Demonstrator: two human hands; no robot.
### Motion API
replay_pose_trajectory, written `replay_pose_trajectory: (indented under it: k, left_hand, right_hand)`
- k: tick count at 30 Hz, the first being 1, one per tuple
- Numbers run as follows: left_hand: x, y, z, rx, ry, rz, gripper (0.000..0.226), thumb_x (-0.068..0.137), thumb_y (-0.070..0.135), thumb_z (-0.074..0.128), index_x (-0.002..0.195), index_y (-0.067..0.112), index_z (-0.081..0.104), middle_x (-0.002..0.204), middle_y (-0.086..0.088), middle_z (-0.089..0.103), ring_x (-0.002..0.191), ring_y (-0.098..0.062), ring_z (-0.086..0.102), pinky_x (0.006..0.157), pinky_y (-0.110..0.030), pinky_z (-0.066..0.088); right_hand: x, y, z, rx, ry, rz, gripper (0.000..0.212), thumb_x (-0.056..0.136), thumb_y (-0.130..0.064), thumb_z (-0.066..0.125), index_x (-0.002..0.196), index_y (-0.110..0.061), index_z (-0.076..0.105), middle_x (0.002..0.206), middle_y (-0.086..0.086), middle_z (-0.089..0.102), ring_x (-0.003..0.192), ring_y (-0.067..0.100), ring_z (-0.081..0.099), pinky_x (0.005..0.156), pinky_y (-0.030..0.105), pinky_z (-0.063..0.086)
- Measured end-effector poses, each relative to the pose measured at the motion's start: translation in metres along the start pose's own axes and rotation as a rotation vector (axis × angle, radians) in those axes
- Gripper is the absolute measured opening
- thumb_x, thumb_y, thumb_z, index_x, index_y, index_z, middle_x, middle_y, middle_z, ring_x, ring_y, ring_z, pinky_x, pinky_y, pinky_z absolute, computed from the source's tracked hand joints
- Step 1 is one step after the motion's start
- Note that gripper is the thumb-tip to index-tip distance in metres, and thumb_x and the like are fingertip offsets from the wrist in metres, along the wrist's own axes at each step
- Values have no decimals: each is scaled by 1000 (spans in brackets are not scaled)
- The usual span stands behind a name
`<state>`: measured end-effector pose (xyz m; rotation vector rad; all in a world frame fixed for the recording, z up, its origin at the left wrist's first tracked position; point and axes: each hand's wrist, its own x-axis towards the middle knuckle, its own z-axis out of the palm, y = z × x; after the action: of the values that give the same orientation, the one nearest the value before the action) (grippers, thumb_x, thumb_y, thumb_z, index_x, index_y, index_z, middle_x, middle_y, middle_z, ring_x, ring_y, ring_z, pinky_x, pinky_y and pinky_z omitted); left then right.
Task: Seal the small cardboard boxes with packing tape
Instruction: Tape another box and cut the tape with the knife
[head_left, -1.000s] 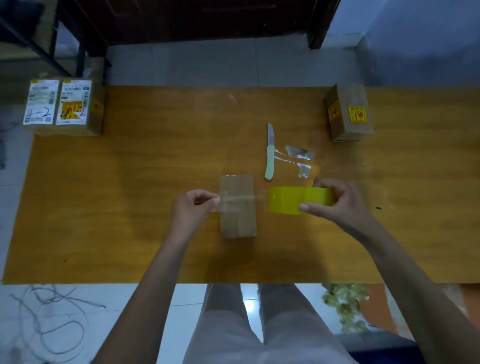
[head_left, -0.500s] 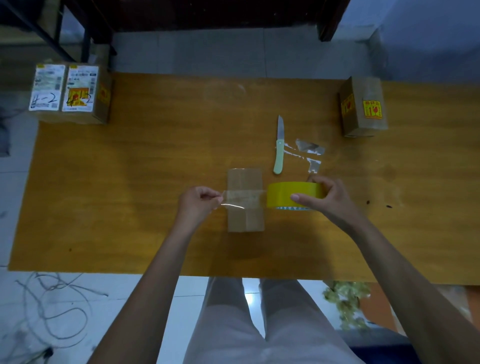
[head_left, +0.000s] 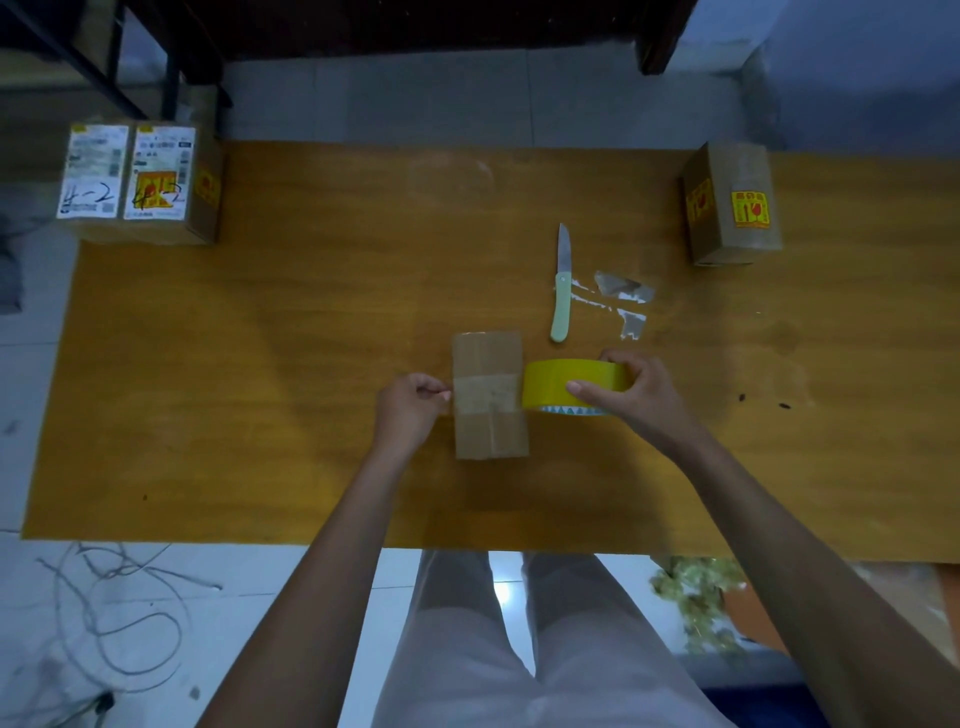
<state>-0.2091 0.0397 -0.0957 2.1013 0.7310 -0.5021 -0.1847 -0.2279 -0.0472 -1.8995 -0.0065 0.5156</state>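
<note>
- Two labelled brown cardboard boxes (head_left: 140, 182) stand far left of the small plain cardboard box (head_left: 489, 395), at the orange wooden table (head_left: 260, 364) corner.
- The left hand (head_left: 410, 408) pinches the clear tape strip's end (head_left: 451, 396) at that box's left edge.
- The strip crosses the box top.
- The right hand (head_left: 636, 392) grips the yellow tape roll (head_left: 571, 387), touching its right side.
- A pale-green-handled folding knife (head_left: 561, 291) lies behind the roll.
- A brown box with yellow stickers (head_left: 732, 205) stands far right.

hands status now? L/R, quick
Left hand: closed, pinching the free end of the tape strip at the box's left edge.
Right hand: closed, gripping the yellow tape roll.
</note>
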Motion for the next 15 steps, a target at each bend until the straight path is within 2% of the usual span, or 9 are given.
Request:
replay_pose_trajectory:
  k: [2,5,7,10,13,15]
  left_hand:
    - [1,1,2,1,1,-22,4,90,20,68,90,15,68,87,3,66,81,-12,60,67,-25,44]
    - [-3,4,11,-25,43,-57,7,92,18,62,98,15,66,98,-1,68,83,-13,59,65,-24,43]
    - [-11,7,18,-16,101,-64,20,92,12,60,112,11,61,101,-3,65,82,-14,56,65,-25,40]
    - [-26,7,22,-61,272,-54,31,90,10,63,120,8,56,112,-7,59,98,-22,60,76,-28,46]
    - [-46,14,21,-8,487,174,27,90,14,59,116,8,53,112,-6,53,99,-22,57,78,-24,45]
    - [-62,20,33,170,446,361,46,86,30,62,122,4,49,114,-10,51,104,-26,52,85,-27,42]
  right_hand:
    - [1,-1,2,4,7,6,42,70,-54,78,78,-15,66,70,5,66,59,13,62,50,20,44]
    - [1,-1,3,16,18,4,37,69,-57,75,74,-21,65,65,-5,64,56,9,60,49,18,44]
    - [2,0,3,13,26,11,39,69,-56,78,75,-20,65,66,-4,65,59,13,63,54,25,48]
    - [2,1,1,31,46,33,45,66,-57,80,78,-16,66,72,5,68,66,26,68,59,35,53]
    - [0,1,1,37,43,43,43,69,-54,78,79,-14,66,75,12,68,69,31,68,59,35,53]
    - [-1,1,1,53,45,61,37,71,-49,78,78,-15,66,72,8,68,66,26,68,59,34,53]
